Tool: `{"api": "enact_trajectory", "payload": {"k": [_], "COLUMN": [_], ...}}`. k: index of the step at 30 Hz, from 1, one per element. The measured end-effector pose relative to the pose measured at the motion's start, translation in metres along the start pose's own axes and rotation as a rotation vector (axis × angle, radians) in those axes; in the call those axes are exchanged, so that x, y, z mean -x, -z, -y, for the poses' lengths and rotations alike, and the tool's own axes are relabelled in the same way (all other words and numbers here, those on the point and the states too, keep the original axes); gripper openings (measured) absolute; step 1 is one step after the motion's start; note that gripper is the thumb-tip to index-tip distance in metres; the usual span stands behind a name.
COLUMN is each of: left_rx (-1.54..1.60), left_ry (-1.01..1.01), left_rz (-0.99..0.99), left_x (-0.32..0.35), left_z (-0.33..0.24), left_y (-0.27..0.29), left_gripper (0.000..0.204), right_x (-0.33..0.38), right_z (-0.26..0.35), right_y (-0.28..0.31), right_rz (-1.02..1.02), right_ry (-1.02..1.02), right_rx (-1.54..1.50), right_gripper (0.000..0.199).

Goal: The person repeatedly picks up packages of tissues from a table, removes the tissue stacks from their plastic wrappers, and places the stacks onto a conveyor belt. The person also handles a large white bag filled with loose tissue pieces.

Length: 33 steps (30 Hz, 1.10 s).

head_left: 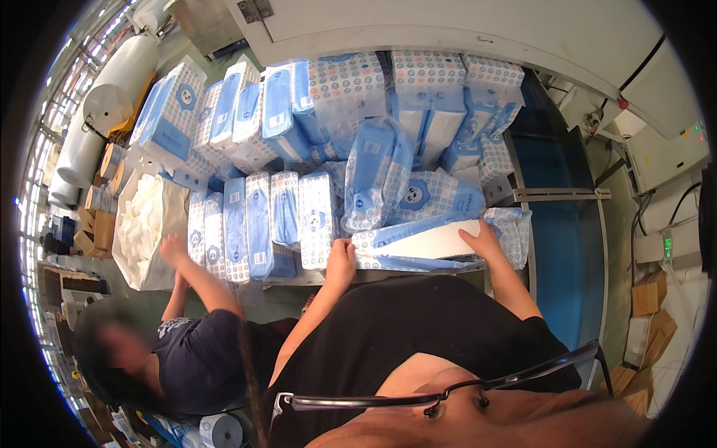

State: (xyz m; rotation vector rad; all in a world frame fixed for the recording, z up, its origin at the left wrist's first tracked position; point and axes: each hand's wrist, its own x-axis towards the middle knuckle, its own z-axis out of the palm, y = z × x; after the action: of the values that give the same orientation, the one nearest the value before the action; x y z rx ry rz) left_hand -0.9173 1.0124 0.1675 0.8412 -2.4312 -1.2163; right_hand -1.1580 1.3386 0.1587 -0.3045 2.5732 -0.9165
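Right, so the pack (427,241) lies lengthwise along the near edge of the pile, btwn the two hands, long white face up, printed wrap (367,240) along its sides; L hand (341,261) is at its left end, fingers curled in, thumb up by the corner; whether they're pinching wrap or just bearing on the end, can't tell from this angle; R hand (484,243) has the other end, thumb laid on the white face, rest of the fingers mostly hidden round the end, so it looks like a thumb-against-fingers clamp.

Handling, my guess: light for its bulk, prob. soft paper inside; gives under a squeeze but holds its block shape; wrap looks thin & slick, so it could slide or crease, maybe tear if yanked by a loose bit; best hold is both ends, flat fingers, thumbs on top, w/ the body pressed rather than the film plucked.

Position vs fingers: pack's left end meets the L hand's thumb side, right end sits under the R thumb; upright pack (316,220) stands just left, crinkly pack (515,231) just right, panda pack (441,196) right behind.
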Motion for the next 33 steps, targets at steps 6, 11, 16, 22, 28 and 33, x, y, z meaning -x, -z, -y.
{"api": "enact_trajectory", "payload": {"k": [6, 11, 16, 22, 28, 33], "left_rx": [0.015, -0.189, -0.623, -0.616, 0.075, 0.937], "left_ry": [0.068, 0.139, -0.236, 0.334, 0.389, 0.823], "left_rz": [-0.106, -0.026, -0.052, 0.259, 0.165, 0.402], "left_x": [0.018, 0.036, 0.04, -0.001, 0.01, 0.003], "left_z": [0.007, 0.058, 0.109, 0.078, 0.117, 0.053], "left_y": [-0.02, -0.046, -0.054, -0.041, -0.037, -0.034], "left_gripper": [0.019, 0.022, 0.026, 0.043, 0.062, 0.07], "right_x": [-0.01, -0.022, -0.049, -0.078, -0.105, -0.105], "right_z": [0.007, 0.021, 0.052, 0.028, 0.016, 0.014], "right_y": [0.012, 0.001, 0.007, 0.014, 0.033, -0.002], "right_rz": [0.157, -0.034, 0.25, 0.498, 0.761, 0.976], "right_ry": [0.068, 0.276, 0.166, -0.244, -0.778, -0.67], "right_rx": [-0.052, 0.202, 0.166, -0.248, -0.582, -0.679], "right_gripper": [0.068, 0.064, 0.069, 0.068, 0.075, 0.055]}}
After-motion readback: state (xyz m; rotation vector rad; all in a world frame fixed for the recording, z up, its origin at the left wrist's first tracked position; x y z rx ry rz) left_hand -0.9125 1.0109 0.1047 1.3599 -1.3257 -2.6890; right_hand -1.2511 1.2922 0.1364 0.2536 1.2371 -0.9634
